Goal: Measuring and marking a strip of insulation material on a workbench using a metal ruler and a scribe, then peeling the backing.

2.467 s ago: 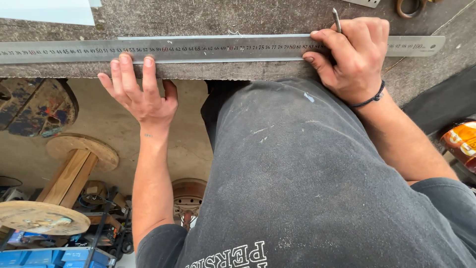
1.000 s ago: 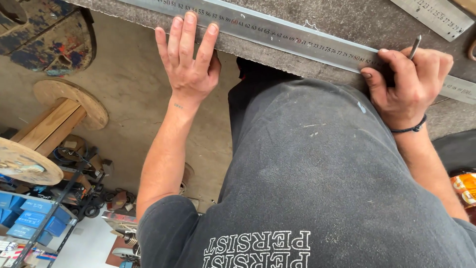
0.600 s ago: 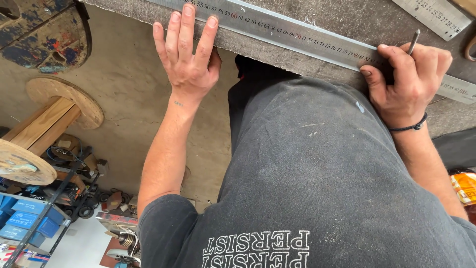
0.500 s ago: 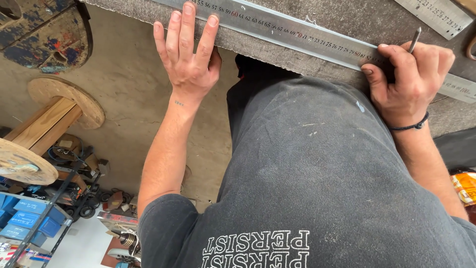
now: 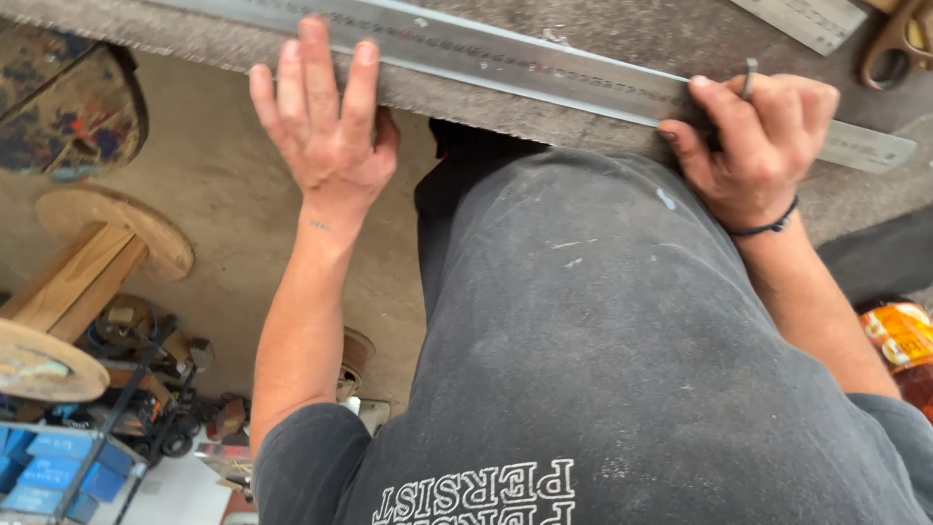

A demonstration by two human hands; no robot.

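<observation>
Nearest the camera, the person's dark grey shirt [image 5: 622, 350] fills the lower middle and hides the body below it. Beyond it, the left hand [image 5: 326, 126] lies flat and unclenched, fingers spread, with its fingertips pressing down on the long steel ruler [image 5: 505, 63] at the edge of the grey slab [image 5: 466, 102]. The ruler runs from above that hand slantwise to the right, passing under the right hand [image 5: 763, 146]. The right hand is clenched round a thin metal scriber [image 5: 749, 76], only the upper end of which pokes out above the knuckles; its tip is hidden by the fingers. Farther off, beyond the right hand, a second ruler [image 5: 802, 19] and a brown-handled tool [image 5: 899, 39] are cut off by the top edge.
</observation>
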